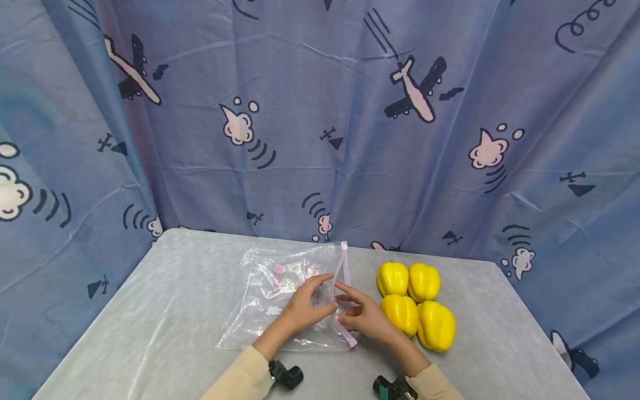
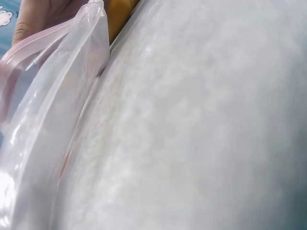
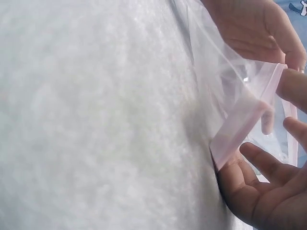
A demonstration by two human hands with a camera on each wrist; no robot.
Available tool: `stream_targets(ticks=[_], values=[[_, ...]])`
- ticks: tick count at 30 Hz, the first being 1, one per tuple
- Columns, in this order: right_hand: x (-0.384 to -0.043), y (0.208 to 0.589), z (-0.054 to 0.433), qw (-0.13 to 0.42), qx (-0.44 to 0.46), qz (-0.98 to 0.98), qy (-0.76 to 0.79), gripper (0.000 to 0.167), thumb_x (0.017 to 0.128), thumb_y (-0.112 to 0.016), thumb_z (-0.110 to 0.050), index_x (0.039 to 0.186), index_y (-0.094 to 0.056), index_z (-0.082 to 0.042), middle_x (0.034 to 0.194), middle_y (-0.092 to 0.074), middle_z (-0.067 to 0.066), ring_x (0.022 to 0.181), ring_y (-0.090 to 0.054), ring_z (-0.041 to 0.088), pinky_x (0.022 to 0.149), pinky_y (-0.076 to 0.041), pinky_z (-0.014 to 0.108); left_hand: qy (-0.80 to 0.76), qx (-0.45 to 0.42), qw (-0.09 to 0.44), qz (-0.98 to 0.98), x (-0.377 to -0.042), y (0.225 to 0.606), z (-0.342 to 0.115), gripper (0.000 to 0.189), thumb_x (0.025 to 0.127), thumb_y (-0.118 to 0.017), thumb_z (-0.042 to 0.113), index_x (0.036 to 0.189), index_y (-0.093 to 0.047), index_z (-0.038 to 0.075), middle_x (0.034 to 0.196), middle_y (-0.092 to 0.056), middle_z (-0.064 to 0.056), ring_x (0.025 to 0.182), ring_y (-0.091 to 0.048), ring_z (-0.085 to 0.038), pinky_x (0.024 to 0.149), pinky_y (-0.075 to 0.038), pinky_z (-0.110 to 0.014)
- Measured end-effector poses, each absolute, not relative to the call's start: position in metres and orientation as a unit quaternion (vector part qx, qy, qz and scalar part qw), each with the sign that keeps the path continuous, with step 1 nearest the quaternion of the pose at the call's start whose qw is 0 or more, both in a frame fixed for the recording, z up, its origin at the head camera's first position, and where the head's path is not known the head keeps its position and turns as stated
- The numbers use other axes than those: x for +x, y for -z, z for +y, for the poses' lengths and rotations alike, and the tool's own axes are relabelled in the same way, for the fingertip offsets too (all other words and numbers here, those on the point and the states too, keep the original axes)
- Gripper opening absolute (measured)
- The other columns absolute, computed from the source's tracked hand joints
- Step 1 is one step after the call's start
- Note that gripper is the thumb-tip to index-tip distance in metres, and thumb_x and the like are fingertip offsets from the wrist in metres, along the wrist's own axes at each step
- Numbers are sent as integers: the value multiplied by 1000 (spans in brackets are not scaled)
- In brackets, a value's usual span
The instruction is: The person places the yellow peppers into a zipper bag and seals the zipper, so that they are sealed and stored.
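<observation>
A clear plastic zip bag (image 1: 260, 283) with a pale pink sealing strip (image 1: 345, 269) lies on the table, its mouth on the right and parted. My left hand (image 1: 302, 305) comes over the bag from the left, thumb and forefinger at the lip of the mouth. In the right wrist view the left thumb (image 3: 291, 50) bends onto the raised lip. My right hand (image 1: 370, 319) meets it from the other side, fingers spread at the mouth. Its lower digit lies against the pink strip (image 3: 235, 129), and its forefinger reaches the raised lip.
Several yellow bell peppers (image 1: 400, 314) sit in a cluster right of my right hand. The table (image 1: 165, 311) has a pale cover. Behind it hangs a blue curtain (image 1: 300, 139) with airplane drawings. Black wrist cameras (image 1: 286, 375) sit at both cuffs.
</observation>
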State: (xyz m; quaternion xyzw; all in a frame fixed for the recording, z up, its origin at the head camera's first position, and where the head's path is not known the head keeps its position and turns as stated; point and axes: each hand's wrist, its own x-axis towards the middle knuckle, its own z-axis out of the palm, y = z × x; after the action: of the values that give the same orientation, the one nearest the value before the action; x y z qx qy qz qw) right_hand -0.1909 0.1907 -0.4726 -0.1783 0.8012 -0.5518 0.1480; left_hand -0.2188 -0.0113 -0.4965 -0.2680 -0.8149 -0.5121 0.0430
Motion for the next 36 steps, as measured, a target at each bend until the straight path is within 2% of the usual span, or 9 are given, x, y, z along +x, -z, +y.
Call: stream_targets(ticks=[4,12,18,27,36], values=[[-191,472,191,149,-176,798,557,75,87,-69,-9,151,-30,-10,137,-47,32,76,-64,15,66,-58,26,522,-263,36,-810,-219,497,-9,63,79,-72,23,138,-51,14,138,-53,-10,125,-52,-33,105,-44,-47],[-190,473,189,142,-153,805,555,73,86,-71,-10,149,-36,-17,138,-47,30,81,-65,20,64,-58,30,537,-259,60,-801,-215,498,-5,59,77,-68,14,134,-54,11,134,-57,-10,121,-55,-31,99,-48,-47],[-186,475,189,133,-155,806,555,70,86,-69,-8,149,-38,-17,137,-48,31,82,-66,23,63,-59,32,543,-256,64,-797,-215,502,-4,58,76,-66,10,133,-54,11,134,-57,-10,121,-55,-31,100,-47,-48],[-174,467,194,59,-166,846,504,61,87,-69,-11,143,-44,-13,128,-56,28,90,-66,24,71,-55,22,541,-258,75,-797,-216,503,-6,57,74,-66,7,130,-56,8,131,-58,-13,118,-57,-34,97,-49,-46],[-153,442,202,-16,-155,873,462,43,84,-71,-12,126,-60,-16,118,-66,15,95,-65,29,73,-55,27,553,-253,64,-791,-216,505,-5,56,75,-65,6,130,-57,6,132,-58,-13,121,-56,-33,99,-47,-48]])
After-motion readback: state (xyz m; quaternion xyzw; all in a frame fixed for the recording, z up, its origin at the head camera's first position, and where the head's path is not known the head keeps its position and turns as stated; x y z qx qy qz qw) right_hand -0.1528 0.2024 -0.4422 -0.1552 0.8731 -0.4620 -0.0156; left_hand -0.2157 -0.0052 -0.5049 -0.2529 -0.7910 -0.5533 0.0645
